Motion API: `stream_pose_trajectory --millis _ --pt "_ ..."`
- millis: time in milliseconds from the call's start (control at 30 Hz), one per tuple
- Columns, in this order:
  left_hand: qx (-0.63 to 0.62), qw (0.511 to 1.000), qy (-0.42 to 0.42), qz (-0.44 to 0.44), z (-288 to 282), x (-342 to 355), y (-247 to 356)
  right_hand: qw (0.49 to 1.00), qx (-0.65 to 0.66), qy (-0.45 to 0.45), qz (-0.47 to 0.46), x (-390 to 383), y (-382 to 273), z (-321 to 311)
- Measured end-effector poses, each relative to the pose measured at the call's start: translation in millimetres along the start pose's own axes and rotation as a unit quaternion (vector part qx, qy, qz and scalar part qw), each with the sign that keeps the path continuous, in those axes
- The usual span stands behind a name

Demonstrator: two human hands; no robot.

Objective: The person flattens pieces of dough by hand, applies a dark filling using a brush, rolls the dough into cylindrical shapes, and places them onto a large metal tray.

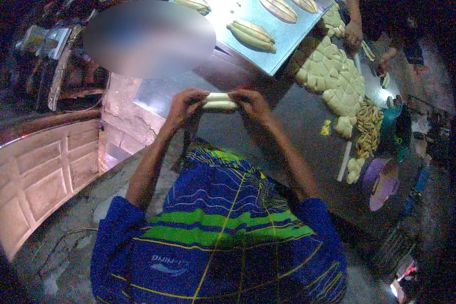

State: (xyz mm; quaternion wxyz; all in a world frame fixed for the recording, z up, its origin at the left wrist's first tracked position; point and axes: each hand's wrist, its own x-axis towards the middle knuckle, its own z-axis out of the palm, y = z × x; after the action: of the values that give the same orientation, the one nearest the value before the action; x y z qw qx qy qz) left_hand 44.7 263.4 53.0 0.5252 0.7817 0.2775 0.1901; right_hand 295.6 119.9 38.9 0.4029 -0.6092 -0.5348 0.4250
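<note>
A pale piece of dough [219,101], shaped like two short rolls side by side, is held level above the table in front of me. My left hand [190,104] closes its fingers on the left end. At the other end, the fingers of my right hand [252,105] are closed on it too. Beyond my hands, a metal tray [273,63] carries several long, ridged dough pieces, among them a nearby one [252,36]. To the right, many flattened dough lumps [334,66] lie pressed together on the dark table [294,126].
Right of the lumps are a heap of small yellowish-brown pieces [369,129], a pale stick [344,161] and a purple basin [380,182]. Another person's hand [354,33] is beside the lumps at the far right. A panelled wooden piece [45,172] stands at left.
</note>
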Motion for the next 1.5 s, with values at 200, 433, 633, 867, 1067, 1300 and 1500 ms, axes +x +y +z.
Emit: stream_pose_trajectory --millis 200,433,633,867,1067,1300,1500 --pt "0.095 0.988 0.075 0.096 9 -22 3 0.989 -0.135 0.034 -0.043 -14 -32 1" --pt "0.104 0.983 0.141 0.058 24 -40 -37 0.979 -0.127 0.153 -0.048 -24 -15 25" --pt "0.19 0.968 0.163 0.007 17 -34 -7 0.963 -0.179 0.18 -0.084 -30 -4 22" --pt "0.068 0.966 0.173 0.178 12 -34 -74 0.972 -0.148 0.17 -0.063 -32 38 37" --pt "0.177 0.968 0.137 0.115 2 -35 -31 0.92 -0.326 0.217 0.006 -52 18 40" --pt "0.157 0.963 0.197 0.096 18 -43 -52 0.655 -0.235 0.685 0.215 -278 132 -66" --pt "0.194 0.953 0.186 0.141 120 -6 67 0.604 -0.355 0.62 0.353 -383 24 -166"
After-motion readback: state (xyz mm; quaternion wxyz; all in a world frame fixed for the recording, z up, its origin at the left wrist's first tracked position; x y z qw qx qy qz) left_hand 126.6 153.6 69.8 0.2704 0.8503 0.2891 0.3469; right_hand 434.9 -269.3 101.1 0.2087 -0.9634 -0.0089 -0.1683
